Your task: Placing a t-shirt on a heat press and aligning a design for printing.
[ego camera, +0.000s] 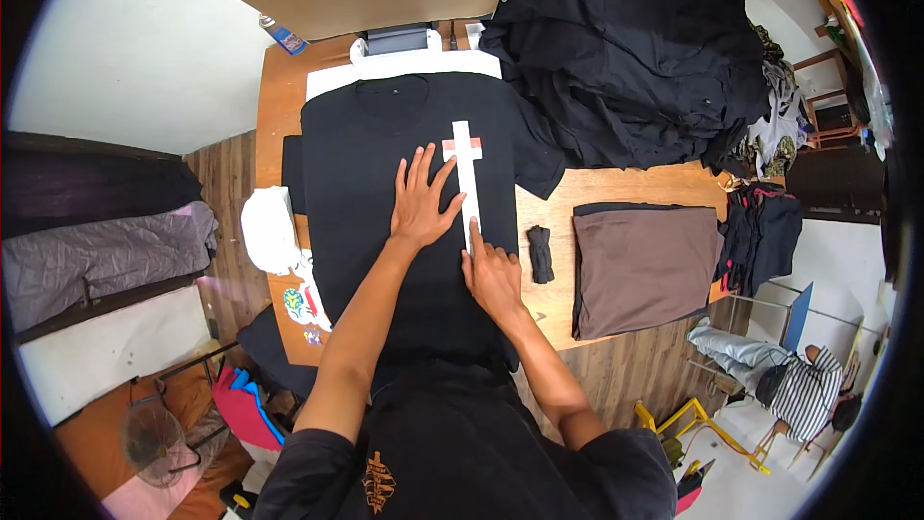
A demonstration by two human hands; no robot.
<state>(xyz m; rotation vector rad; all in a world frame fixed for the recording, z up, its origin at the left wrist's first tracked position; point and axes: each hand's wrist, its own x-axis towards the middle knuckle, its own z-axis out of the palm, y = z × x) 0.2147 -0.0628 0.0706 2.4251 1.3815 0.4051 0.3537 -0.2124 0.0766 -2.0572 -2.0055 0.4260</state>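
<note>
A black T-shirt (361,180) lies flat before me, its neckline at the far end. Across the right side of its chest rests a long white strip (462,131), over a short red-and-white piece (474,148) that crosses it near its far end. My left hand (424,202) is spread on the shirt, with thumb and forefinger tips at the strip's left edge. The forefinger of my right hand (494,274) points onto the strip's near part, and its thumb touches the strip's lower left edge. Neither hand grasps anything.
Right of the shirt lie a rolled black cloth (540,254) and folded brown fabric (646,267) on the wooden table (563,318). Piled black garments (635,65) fill the far right. A white cloth bundle (268,230) and stickers (296,303) lie left. A person (801,390) is at the far right.
</note>
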